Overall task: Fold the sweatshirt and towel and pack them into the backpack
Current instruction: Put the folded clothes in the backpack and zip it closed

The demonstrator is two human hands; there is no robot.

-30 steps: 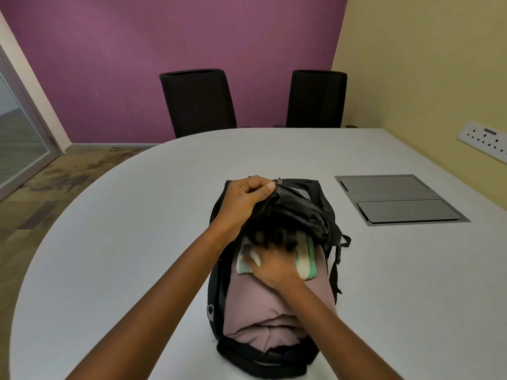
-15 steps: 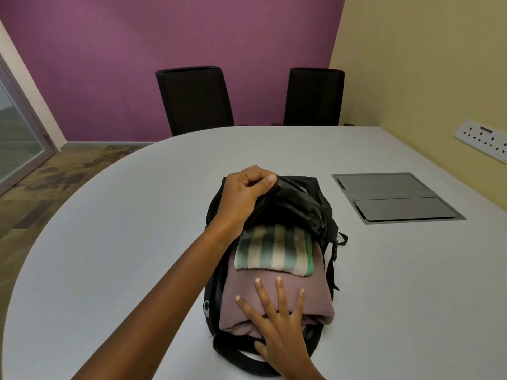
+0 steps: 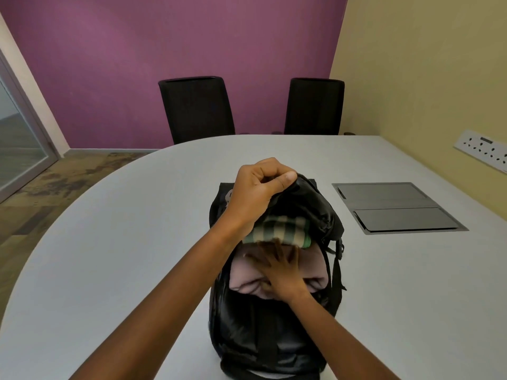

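**Purple-walled meeting room: one backpack, two folded items, two hands at work**

Purple covers the far wall and yellow the side wall of a meeting room, where two black chairs stand at the far edge of one pale grey counter. One black backpack lies on the counter directly before the person, its opening turned upward.

Two items sit inside it. One green-and-cream striped towel lies folded at the far end of the opening, and one pinkish sweatshirt is bunched just in front of it, touching it.

The left hand grips the backpack's black top flap, its fingers curled tight around the fabric and thumb pressed on top, lifting the flap above the towel. The right hand lies flat on the sweatshirt with its digits straight and spread, holding nothing. Their tips are motion-blurred at the towel's near edge.

To the right, well apart from the backpack, one dark two-panel hatch is set flush into the counter. One white socket strip is mounted on the yellow wall, and one glass door shows at the left.
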